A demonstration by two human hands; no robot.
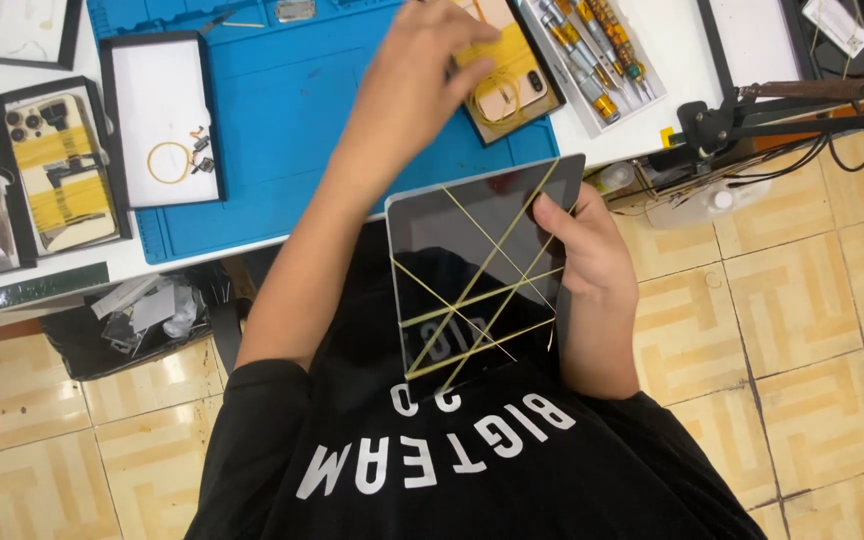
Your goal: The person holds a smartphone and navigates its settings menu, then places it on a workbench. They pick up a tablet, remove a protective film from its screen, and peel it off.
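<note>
right hand (pixel 592 250) gripping banded tablet (pixel 477 270) (dark screen), left hand (pixel 422 70) over phone (pixel 507 75)

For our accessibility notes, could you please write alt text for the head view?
The right hand holds a dark glass tablet criss-crossed with yellow rubber bands against a black shirt, while the left hand reaches to a band-wrapped gold phone on a blue work mat.

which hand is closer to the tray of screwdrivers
The left hand. It reaches over the blue mat just beside the screwdriver tray; the right hand holds the tablet, below the table edge.
</note>
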